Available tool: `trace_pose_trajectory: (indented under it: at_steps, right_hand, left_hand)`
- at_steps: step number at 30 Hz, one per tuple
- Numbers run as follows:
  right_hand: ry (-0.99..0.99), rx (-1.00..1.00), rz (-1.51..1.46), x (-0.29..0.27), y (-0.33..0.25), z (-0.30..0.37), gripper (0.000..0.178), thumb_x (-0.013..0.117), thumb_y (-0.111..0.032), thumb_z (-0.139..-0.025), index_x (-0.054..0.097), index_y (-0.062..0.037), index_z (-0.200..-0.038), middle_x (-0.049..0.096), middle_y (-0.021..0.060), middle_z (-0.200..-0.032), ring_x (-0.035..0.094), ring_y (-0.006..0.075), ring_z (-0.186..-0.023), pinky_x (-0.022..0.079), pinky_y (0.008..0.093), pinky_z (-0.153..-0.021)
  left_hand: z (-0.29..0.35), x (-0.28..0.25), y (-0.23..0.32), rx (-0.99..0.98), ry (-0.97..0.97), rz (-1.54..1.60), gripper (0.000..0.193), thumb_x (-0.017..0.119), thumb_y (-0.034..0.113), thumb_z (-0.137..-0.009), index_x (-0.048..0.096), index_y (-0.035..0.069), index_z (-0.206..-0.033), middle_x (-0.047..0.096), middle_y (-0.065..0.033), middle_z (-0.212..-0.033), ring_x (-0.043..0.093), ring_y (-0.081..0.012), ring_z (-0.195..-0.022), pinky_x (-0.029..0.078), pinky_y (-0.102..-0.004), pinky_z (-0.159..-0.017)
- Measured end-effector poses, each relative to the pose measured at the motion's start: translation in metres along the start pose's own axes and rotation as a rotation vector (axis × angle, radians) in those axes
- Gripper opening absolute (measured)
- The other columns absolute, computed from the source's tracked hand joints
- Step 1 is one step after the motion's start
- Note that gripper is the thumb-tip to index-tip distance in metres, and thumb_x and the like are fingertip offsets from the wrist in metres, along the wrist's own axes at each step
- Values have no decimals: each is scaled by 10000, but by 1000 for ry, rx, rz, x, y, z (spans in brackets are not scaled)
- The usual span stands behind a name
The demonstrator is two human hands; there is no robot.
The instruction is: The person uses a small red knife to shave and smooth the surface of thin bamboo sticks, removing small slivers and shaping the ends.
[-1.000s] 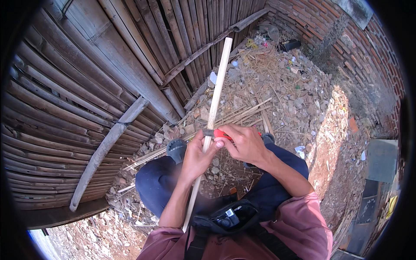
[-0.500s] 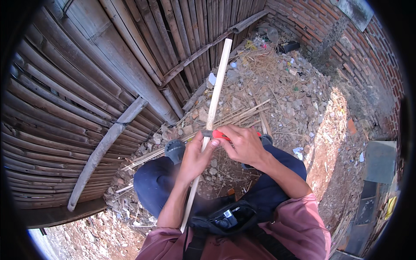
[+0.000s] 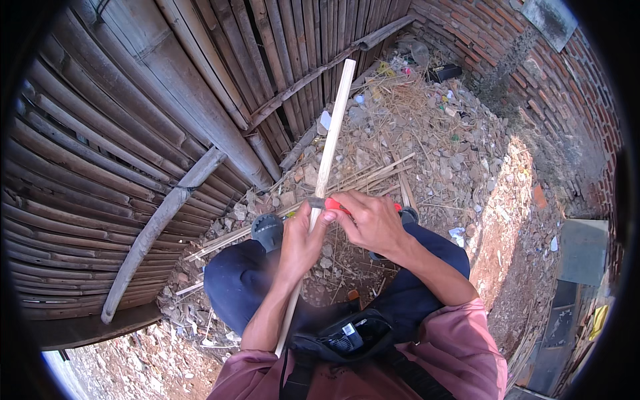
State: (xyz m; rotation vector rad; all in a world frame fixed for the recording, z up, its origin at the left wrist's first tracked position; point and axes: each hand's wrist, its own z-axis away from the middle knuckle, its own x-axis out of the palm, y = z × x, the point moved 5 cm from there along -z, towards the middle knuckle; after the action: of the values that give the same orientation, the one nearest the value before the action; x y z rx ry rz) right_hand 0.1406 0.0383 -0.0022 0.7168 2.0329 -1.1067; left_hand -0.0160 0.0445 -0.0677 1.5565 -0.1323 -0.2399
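Note:
A long pale strip of wood or bamboo [image 3: 335, 133] runs lengthwise in front of me, its far end raised over the rubble and its near end by my left forearm. My left hand [image 3: 301, 241] is closed round the strip, the thumb pointing up along it. In my right hand [image 3: 375, 220] is a red-handled knife [image 3: 335, 205], gripped with the fingers wrapped over its handle. The knife's grey blade lies across the strip, touching it just beyond my left fingers. My left thumb is close to the knife, beside my right fingertips. Most of the handle is hidden.
Several thin pale strips [image 3: 377, 175] lie on stony, littered ground [image 3: 433, 167] beyond my hands. A bamboo wall [image 3: 200, 87] with a curved pole [image 3: 150, 233] rises at left, and a brick wall [image 3: 573, 87] at right. A black waist bag [image 3: 373, 333] sits at my lap between my bent knees.

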Motion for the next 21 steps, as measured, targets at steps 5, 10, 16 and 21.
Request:
trace_pose_trajectory:
  at_steps: [5,10,16,21]
  right_hand:
    - [29,31,1,2,0,1,227,722,-205,-991,727,-59,-1165,746,126,-912,748,341,-733,582,441,-605]
    - [42,75,18,4,0,1,290,732,-189,-984,722,-56,-1242,764,138,-965,753,349,-758,588,443,-616]
    - [87,147,22,7,-2,-1,300,732,-177,-982,730,-63,-1260,777,146,-1009,756,358,-777,595,434,-630]
    - [-10,100,4,3,6,-3,275,741,-181,-972,749,-55,-1216,777,135,-1001,759,355,-783,598,432,-646]
  left_hand:
    - [-1,-1,0,25,43,-34,296,665,324,-1109,672,31,-1149,515,99,-700,411,-4,-606,311,-241,-528]
    - [-3,-1,2,15,82,-57,300,655,307,-1117,696,10,-1103,544,92,-745,430,-17,-684,345,-261,-584]
    - [-4,-2,-3,-51,117,-36,333,702,307,-1081,727,-4,-1195,619,-41,-736,496,-84,-721,464,-327,-644]
    - [-6,-1,1,51,56,-63,304,640,287,-1120,683,3,-1221,614,20,-784,497,-48,-730,441,-267,-660]
